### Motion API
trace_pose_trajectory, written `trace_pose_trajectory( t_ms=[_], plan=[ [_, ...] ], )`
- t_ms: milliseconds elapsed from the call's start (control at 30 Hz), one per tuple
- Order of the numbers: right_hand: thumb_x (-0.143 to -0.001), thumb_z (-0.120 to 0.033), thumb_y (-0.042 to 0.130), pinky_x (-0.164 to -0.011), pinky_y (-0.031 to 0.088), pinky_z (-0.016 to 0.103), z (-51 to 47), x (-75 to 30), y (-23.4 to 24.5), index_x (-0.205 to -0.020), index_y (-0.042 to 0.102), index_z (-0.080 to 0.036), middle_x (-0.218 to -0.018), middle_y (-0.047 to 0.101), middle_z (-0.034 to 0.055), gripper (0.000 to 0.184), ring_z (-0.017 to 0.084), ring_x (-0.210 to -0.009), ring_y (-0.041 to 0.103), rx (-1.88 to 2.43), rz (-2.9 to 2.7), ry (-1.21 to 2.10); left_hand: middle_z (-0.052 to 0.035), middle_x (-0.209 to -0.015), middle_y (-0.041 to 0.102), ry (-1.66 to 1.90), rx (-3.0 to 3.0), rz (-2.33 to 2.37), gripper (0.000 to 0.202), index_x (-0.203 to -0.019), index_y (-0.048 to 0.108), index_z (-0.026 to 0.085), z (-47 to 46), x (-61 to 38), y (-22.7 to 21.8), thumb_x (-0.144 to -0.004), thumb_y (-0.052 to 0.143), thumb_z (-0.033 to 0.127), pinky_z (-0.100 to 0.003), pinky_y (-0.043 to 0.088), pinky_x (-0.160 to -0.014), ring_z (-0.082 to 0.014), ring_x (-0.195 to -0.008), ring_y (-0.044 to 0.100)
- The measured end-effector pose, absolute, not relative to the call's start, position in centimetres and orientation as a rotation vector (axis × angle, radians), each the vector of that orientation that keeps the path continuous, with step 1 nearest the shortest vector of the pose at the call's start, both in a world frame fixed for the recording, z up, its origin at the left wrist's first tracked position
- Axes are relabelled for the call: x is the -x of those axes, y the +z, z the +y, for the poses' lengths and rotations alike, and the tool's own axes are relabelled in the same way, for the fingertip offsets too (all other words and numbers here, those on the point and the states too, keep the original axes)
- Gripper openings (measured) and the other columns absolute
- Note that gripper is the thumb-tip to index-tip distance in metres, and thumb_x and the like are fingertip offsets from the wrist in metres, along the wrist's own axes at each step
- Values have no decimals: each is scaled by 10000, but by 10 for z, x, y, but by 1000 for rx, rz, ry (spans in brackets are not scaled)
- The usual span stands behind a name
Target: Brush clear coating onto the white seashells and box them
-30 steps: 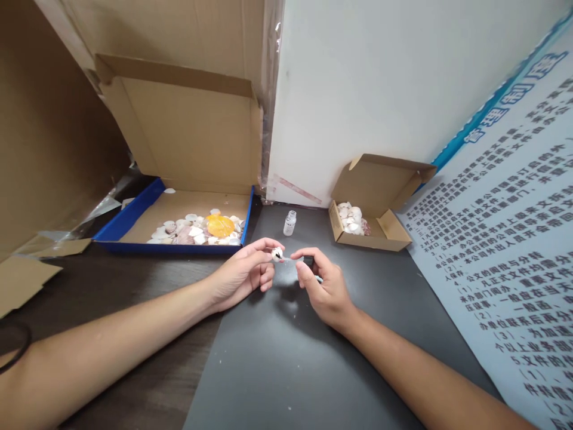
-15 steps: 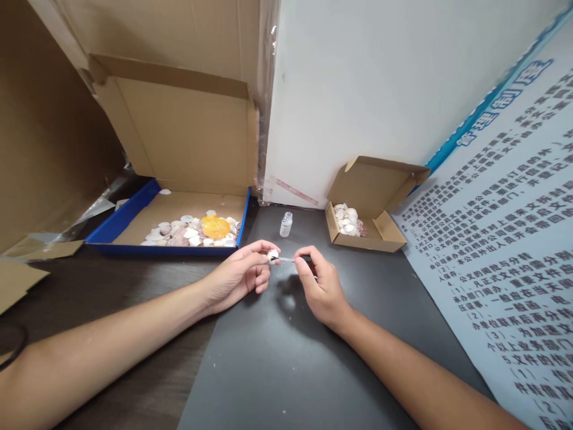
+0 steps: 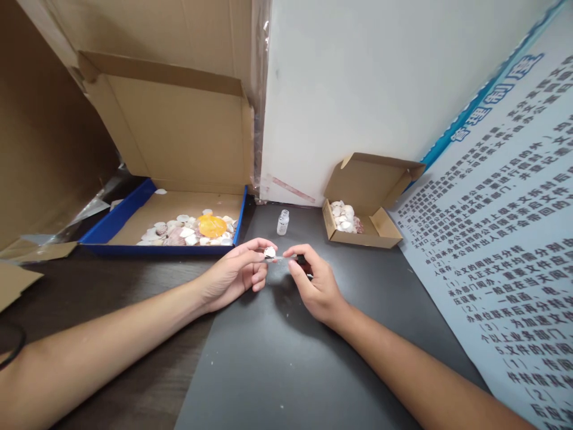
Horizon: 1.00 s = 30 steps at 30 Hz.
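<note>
My left hand (image 3: 244, 272) pinches a small white seashell (image 3: 270, 252) between thumb and fingertips. Facing it, my right hand (image 3: 316, 283) grips a black cap (image 3: 301, 260) with a thin pale stem (image 3: 278, 258), perhaps a brush or dropper. The stem points left, and its tip is at the shell's lower edge; whether the two touch I cannot tell. Just beyond both hands stands an uncapped small clear glass bottle (image 3: 283, 223) with a white label, upright on the dark grey mat (image 3: 250, 364).
At the back left, a blue-sided cardboard box (image 3: 116, 224) lies open with many shells and an orange piece (image 3: 212, 226). A smaller brown box (image 3: 364, 240) with white shells (image 3: 342, 216) sits at the back right. A printed sheet (image 3: 505, 239) leans along the right side.
The view has shifted slightly, moving the boxes a little left in the picture. My right hand has come slightly nearer my left, and more of the black cap shows.
</note>
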State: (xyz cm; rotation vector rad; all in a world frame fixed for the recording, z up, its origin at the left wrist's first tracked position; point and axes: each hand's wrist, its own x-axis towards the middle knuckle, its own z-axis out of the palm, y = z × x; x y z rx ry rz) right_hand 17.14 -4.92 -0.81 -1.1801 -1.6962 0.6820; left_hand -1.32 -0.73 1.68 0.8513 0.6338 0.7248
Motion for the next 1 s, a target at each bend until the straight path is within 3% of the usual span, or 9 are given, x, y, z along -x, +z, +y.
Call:
trace_pose_trajectory(
  t_ms=[100,267,533,1000],
  plan=[
    [-937,-329,500,-503,366,221,-50,-171,-7,-959,606,-197,-700,571,-14,171,96,-507,440,1243,-1671,670,32,-702,491,737,-841,634,163,-947,584,170,-8,13,18,-799,650,186,-200,364,-463,-54,-489,410],
    [-917,-390,540,-447,288,216,-51,-169,-6,-871,606,-189,-489,388,-77,216,85,-427,359,1274,-1637,651,14,-802,552,745,-823,643,166,-935,585,170,-8,13,20,-786,658,166,-196,348,-455,-40,-487,416],
    [-929,-456,511,-452,253,215,-49,-172,-5,-738,504,-201,-492,351,-78,319,82,-442,335,1306,-1606,645,25,-699,548,744,-801,658,148,-955,578,171,-8,12,20,-818,607,126,-192,332,-449,-48,-465,398],
    [-952,-416,469,-476,276,214,-50,-172,-5,-771,471,-210,-527,353,-79,274,90,-462,349,1248,-1665,679,30,-674,533,726,-837,639,135,-952,575,166,-9,12,20,-822,613,166,-199,336,-453,-55,-470,403]
  ],
)
